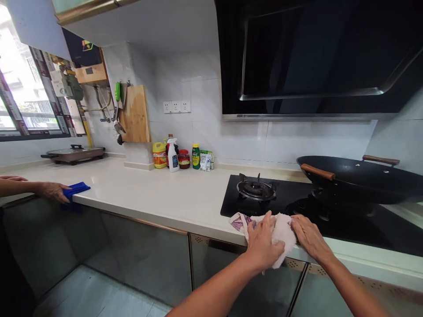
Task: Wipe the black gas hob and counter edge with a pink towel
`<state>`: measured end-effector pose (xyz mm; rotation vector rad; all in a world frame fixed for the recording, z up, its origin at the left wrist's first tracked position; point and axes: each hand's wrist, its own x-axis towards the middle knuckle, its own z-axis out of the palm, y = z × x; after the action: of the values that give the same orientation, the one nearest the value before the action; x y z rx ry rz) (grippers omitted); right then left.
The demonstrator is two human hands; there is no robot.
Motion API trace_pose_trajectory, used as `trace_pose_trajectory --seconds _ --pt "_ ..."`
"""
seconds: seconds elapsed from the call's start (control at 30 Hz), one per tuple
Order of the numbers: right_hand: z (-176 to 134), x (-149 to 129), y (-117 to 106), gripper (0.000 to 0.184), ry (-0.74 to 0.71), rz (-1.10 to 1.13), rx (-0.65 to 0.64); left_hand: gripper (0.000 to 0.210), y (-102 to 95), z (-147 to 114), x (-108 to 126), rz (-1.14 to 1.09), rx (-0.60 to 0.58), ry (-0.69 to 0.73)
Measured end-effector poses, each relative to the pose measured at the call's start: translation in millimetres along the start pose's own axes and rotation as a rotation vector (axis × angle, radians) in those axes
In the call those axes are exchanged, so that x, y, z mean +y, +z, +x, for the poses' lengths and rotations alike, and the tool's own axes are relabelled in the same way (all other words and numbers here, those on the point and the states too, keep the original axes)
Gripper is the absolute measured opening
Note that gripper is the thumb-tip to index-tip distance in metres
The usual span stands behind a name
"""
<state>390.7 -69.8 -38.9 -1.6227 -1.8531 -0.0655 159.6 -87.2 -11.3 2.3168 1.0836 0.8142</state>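
A white and purple cloth (pixel 284 231) lies bunched over the counter's front edge, at the front of the black gas stove (pixel 280 193). My left hand (pixel 264 244) grips it from above, thumb and fingers pressed into the fabric. Just to the right, my right hand (pixel 309 235) rests with fingers stretched out along the stove's front edge, fingertips touching the cloth's right side. The undersides of both hands are hidden. A round burner (pixel 256 189) sits behind the cloth, and a large black wok (pixel 363 178) with wooden handles stands on the right burner.
At the left, another person's hand (pixel 54 191) holds a blue cloth (pixel 76 189) at the counter edge. Bottles and a jar (pixel 184 159) stand against the wall. A cutting board (pixel 135 114) hangs further left, near a lidded pan (pixel 76 153). The range hood (pixel 313 57) overhangs the stove.
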Motion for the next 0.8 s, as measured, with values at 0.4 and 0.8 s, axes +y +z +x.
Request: trace_pose_trajectory --seconds 0.4,0.8 --pt "6.3 2.2 -6.1 0.059 0.150 0.246 0.068 0.091 24.2 35.4 17.9 0.571 -0.110 0.157" --pt "5.1 7.5 4.2 0.060 0.111 0.090 0.065 0.084 31.6 6.0 -13.9 0.674 0.263 0.402"
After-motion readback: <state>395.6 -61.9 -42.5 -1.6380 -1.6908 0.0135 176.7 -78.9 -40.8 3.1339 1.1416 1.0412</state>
